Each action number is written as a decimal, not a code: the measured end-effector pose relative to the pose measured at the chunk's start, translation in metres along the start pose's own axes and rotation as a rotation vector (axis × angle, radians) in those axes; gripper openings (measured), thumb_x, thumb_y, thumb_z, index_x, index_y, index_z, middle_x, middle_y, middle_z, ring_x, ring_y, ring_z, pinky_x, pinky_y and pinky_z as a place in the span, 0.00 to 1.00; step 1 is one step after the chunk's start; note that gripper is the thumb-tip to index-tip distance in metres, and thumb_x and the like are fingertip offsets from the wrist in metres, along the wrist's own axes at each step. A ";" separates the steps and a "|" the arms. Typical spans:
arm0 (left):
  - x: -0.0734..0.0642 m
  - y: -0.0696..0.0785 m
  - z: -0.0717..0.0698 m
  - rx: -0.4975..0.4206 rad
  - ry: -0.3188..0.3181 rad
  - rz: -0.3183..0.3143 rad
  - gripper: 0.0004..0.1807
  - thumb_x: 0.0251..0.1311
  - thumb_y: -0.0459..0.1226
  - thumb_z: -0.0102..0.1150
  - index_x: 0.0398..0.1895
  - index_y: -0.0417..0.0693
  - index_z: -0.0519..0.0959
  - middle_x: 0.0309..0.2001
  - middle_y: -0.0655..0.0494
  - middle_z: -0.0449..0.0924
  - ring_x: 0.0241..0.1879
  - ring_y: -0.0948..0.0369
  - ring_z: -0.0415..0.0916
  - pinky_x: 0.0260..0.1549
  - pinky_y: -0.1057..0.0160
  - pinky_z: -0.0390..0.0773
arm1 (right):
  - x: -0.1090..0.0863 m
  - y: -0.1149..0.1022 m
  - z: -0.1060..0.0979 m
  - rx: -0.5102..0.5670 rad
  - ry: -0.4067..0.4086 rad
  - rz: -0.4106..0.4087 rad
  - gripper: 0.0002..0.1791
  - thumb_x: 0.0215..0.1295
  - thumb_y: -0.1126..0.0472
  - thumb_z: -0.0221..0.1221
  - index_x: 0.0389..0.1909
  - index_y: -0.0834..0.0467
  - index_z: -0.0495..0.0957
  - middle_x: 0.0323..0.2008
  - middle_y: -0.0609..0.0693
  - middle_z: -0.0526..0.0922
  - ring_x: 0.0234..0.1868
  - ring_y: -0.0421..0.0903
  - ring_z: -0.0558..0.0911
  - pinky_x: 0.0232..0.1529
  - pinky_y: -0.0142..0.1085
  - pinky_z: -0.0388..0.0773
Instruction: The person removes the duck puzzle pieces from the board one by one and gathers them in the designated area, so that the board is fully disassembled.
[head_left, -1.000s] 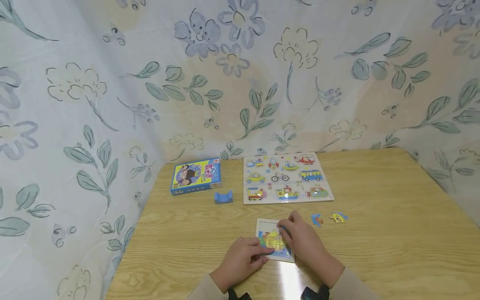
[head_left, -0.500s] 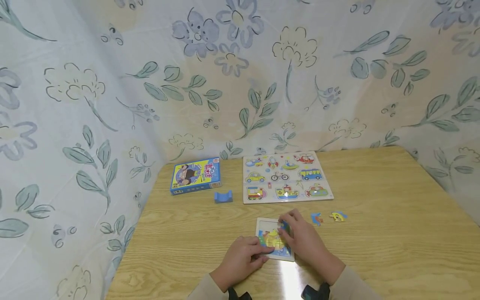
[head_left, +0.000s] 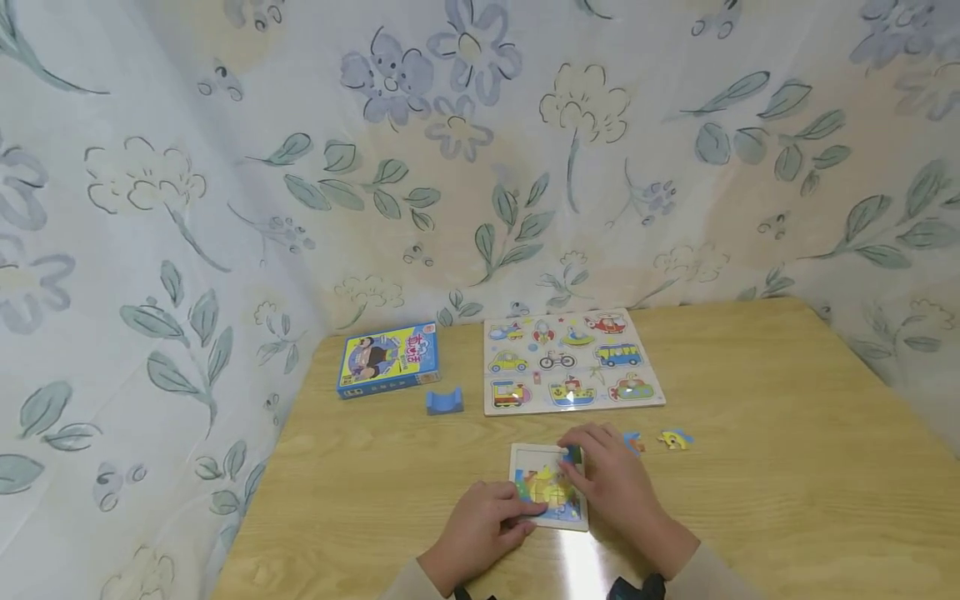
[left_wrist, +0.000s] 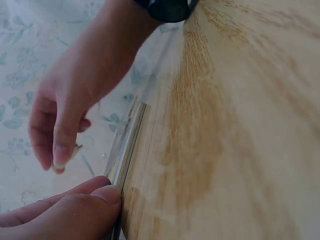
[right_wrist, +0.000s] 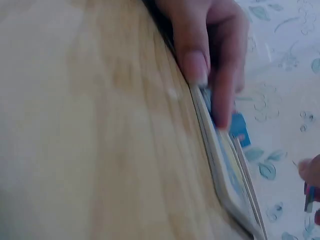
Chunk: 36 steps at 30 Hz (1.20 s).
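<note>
In the head view a small jigsaw tray (head_left: 534,456) lies on the table, with several yellow, blue and green pieces fitted and its upper part bare. My left hand (head_left: 486,527) grips its lower left side, the thumb against the edge and the index finger lying over the fitted pieces. At the upper right corner my right hand (head_left: 621,473) pinches a dark blue and green puzzle piece (head_left: 574,454). In the right wrist view that puzzle piece (right_wrist: 310,198) is held raised above the tray. Two loose pieces lie beyond: a blue-orange puzzle piece (head_left: 633,442), partly hidden, and a yellow-blue puzzle piece (head_left: 677,439).
A vehicle picture board (head_left: 573,362) lies at the back middle of the wooden table (head_left: 765,500). To its left are a blue and yellow box (head_left: 388,360) and a small blue curved block (head_left: 445,402). A floral cloth (head_left: 480,167) hangs behind.
My right hand has shifted slightly at the tray's upper right corner and turned the piece, now partly covering the blue-orange piece. The left hand keeps its place on the tray.
</note>
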<state>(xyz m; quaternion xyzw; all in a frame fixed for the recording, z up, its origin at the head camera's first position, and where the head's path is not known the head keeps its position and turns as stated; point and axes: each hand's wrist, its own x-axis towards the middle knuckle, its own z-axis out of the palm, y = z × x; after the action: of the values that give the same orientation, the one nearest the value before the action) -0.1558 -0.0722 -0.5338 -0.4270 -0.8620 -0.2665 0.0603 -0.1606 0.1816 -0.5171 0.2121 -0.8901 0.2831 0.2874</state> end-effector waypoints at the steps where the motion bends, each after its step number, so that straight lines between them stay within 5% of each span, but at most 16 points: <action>1: -0.001 0.000 0.001 -0.002 0.004 0.005 0.16 0.68 0.44 0.70 0.57 0.63 0.88 0.30 0.75 0.70 0.28 0.78 0.59 0.31 0.74 0.59 | 0.000 0.001 -0.005 -0.014 0.017 -0.017 0.21 0.47 0.66 0.82 0.42 0.54 0.85 0.46 0.44 0.83 0.47 0.43 0.80 0.45 0.38 0.80; 7: -0.002 0.000 0.001 -0.003 0.027 0.023 0.16 0.67 0.42 0.71 0.58 0.62 0.88 0.32 0.74 0.72 0.29 0.78 0.60 0.33 0.75 0.61 | 0.001 0.024 -0.050 -0.066 0.113 0.032 0.22 0.43 0.71 0.82 0.41 0.59 0.87 0.45 0.48 0.85 0.47 0.50 0.85 0.53 0.22 0.72; 11: -0.001 -0.001 -0.002 -0.015 0.010 0.011 0.16 0.68 0.43 0.70 0.58 0.63 0.88 0.32 0.74 0.73 0.29 0.77 0.60 0.34 0.74 0.61 | -0.005 0.054 -0.087 -0.144 0.144 0.127 0.22 0.43 0.72 0.81 0.42 0.61 0.88 0.45 0.51 0.86 0.45 0.54 0.86 0.44 0.13 0.67; 15: -0.002 -0.002 -0.004 -0.012 0.015 0.009 0.16 0.68 0.42 0.70 0.58 0.62 0.88 0.31 0.74 0.71 0.29 0.77 0.59 0.33 0.74 0.61 | -0.018 0.089 -0.116 -0.216 0.103 0.232 0.20 0.49 0.71 0.79 0.45 0.62 0.88 0.47 0.57 0.86 0.43 0.60 0.86 0.30 0.29 0.76; 18: -0.002 -0.002 -0.002 -0.012 0.023 0.012 0.16 0.68 0.42 0.71 0.57 0.62 0.88 0.31 0.74 0.71 0.29 0.78 0.59 0.33 0.74 0.60 | -0.030 0.109 -0.129 -0.192 0.035 0.336 0.17 0.56 0.70 0.76 0.48 0.65 0.87 0.50 0.62 0.85 0.43 0.65 0.85 0.31 0.45 0.81; 22: -0.002 -0.002 0.000 -0.022 0.018 0.012 0.16 0.69 0.43 0.70 0.58 0.63 0.88 0.31 0.75 0.70 0.29 0.78 0.59 0.33 0.74 0.60 | -0.046 0.123 -0.130 -0.135 -0.063 0.425 0.15 0.61 0.71 0.73 0.49 0.66 0.87 0.52 0.66 0.83 0.44 0.68 0.86 0.38 0.56 0.82; 26: -0.003 -0.003 0.001 -0.026 0.004 0.005 0.16 0.70 0.44 0.68 0.59 0.64 0.87 0.32 0.76 0.71 0.29 0.78 0.60 0.33 0.74 0.61 | -0.051 0.127 -0.118 -0.146 -0.125 0.393 0.14 0.60 0.70 0.73 0.47 0.64 0.88 0.52 0.65 0.84 0.49 0.69 0.84 0.46 0.61 0.79; 36: -0.003 -0.003 0.002 -0.023 0.014 0.008 0.16 0.69 0.43 0.69 0.59 0.64 0.88 0.31 0.75 0.70 0.29 0.78 0.59 0.33 0.74 0.60 | -0.050 0.127 -0.105 -0.135 -0.138 0.337 0.13 0.60 0.72 0.72 0.47 0.67 0.88 0.53 0.66 0.83 0.55 0.71 0.78 0.51 0.67 0.73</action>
<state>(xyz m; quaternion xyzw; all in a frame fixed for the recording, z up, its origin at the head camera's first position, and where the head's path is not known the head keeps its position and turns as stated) -0.1561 -0.0749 -0.5378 -0.4294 -0.8566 -0.2793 0.0623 -0.1507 0.3532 -0.5266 0.0593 -0.9475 0.2516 0.1880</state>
